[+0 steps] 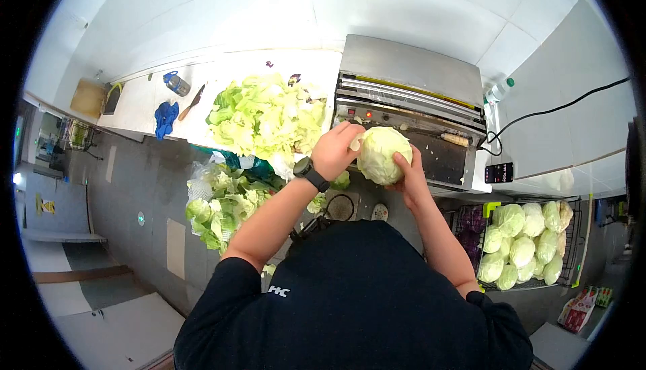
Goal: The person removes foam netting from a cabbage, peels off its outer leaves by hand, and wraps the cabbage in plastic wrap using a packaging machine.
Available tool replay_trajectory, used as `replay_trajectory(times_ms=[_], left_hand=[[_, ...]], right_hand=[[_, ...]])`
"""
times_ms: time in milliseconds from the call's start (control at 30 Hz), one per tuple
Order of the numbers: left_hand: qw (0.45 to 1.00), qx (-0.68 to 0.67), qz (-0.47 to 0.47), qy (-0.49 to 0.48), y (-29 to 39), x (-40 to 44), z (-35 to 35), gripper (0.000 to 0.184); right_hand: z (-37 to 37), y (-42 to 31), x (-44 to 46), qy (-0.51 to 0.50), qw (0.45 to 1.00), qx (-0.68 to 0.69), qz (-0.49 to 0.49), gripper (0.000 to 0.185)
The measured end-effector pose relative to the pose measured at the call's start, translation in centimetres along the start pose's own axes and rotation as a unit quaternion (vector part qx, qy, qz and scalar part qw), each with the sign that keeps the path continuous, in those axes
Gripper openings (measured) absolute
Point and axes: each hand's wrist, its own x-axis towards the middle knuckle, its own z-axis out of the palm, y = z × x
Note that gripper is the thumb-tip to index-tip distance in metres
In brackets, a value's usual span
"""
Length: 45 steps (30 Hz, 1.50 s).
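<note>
A round, pale green cabbage (383,156) is held up in front of the wrapping machine. My right hand (412,176) grips it from the right and below, thumb on its near face. At its upper left side, my left hand (340,149), with a dark watch on the wrist, has its fingers closed on a pale bit of cabbage leaf (356,142); whether that bit is still attached I cannot tell. A large heap of loose cabbage leaves (266,117) lies on the white counter to the left.
The steel wrapping machine (410,84) stands ahead. Below the counter is a bag of leaves (225,202). A wire basket of cabbages (525,245) stands at right. A knife (192,103), blue cloth (165,119), bottle (176,84) and phone (498,173) lie around.
</note>
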Motion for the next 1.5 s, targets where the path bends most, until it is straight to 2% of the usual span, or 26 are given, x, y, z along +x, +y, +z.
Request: replay_trajectory(times_ms=[33,100,133,167,200,233,333,400,533,600,633,700,733,800,933,1033,1100,1300,1500], left_hand=[[1.0,0.002,0.0,0.0,-0.5,-0.2,0.5,0.019],[0.991,-0.087,-0.102,0.025,-1.0,-0.2,1.0,0.014],[0.991,-0.087,-0.102,0.023,-1.1,-0.3,1.3,0.014],[0.956,-0.199,-0.215,-0.011,-0.8,-0.1,1.1,0.014],[0.895,-0.306,-0.322,-0.045,-0.5,0.1,0.9,0.014],[0.895,-0.306,-0.321,-0.046,-0.4,0.3,0.9,0.014],[0.911,-0.306,-0.272,-0.057,0.4,0.7,0.7,0.016],[0.962,-0.18,-0.19,-0.081,1.4,1.0,0.8,0.023],[0.961,-0.185,-0.162,-0.124,0.3,1.5,0.1,0.029],[0.912,-0.285,-0.21,-0.206,-0.8,1.9,-0.5,0.031],[0.913,-0.284,-0.208,-0.206,-1.1,2.0,-0.6,0.031],[0.967,-0.195,-0.089,-0.141,-1.0,2.2,-0.9,0.029],[0.967,-0.194,-0.088,-0.139,-0.8,2.3,-1.1,0.029],[0.988,-0.089,0.057,-0.111,0.6,2.5,-1.6,0.026],[0.986,-0.085,0.03,-0.143,1.1,2.0,-2.1,0.026],[0.989,-0.102,0.038,-0.097,1.0,2.2,-2.3,0.02],[0.981,-0.145,-0.016,-0.131,0.4,2.2,-2.4,0.015],[0.974,-0.197,-0.022,-0.108,0.0,2.0,-2.8,0.015],[0.984,-0.157,0.023,-0.081,0.3,2.1,-3.5,0.013]], right_hand=[[-0.2,0.1,0.1,-0.002,1.0,0.001,0.0,0.07],[-0.4,0.3,0.2,0.005,1.0,-0.009,-0.006,0.072],[-0.8,0.4,0.2,0.006,1.0,-0.008,-0.005,0.072],[-0.9,0.3,0.2,-0.005,1.0,-0.005,-0.002,0.073],[-1.0,0.3,0.2,-0.015,1.0,-0.002,0.001,0.074],[-1.2,0.4,0.3,-0.015,1.0,-0.001,0.001,0.074],[-1.4,0.8,0.3,-0.03,0.999,0.009,-0.025,0.074],[-1.5,0.7,0.2,-0.027,0.999,0.008,-0.025,0.073],[-1.6,-0.1,-0.5,-0.043,0.997,0.055,-0.045,0.077],[-1.9,-0.3,-0.7,-0.053,0.996,0.062,-0.033,0.076],[-1.9,-0.2,-0.7,-0.054,0.996,0.062,-0.035,0.076],[-2.1,0.0,-0.6,-0.057,0.996,0.044,-0.044,0.074],[-2.1,0.1,-0.5,-0.058,0.996,0.044,-0.046,0.074],[-2.2,0.2,-0.5,-0.069,0.995,0.04,-0.052,0.075],[-2.0,0.0,-0.6,-0.068,0.995,0.037,-0.064,0.079],[-1.6,-0.8,-1.0,-0.078,0.993,0.067,-0.057,0.081],[-1.5,-0.9,-1.1,-0.077,0.995,0.041,-0.056,0.086],[-1.3,-0.9,-1.1,-0.09,0.992,0.026,-0.089,0.094],[-0.8,-1.6,-1.5,-0.092,0.993,0.036,-0.072,0.095]])
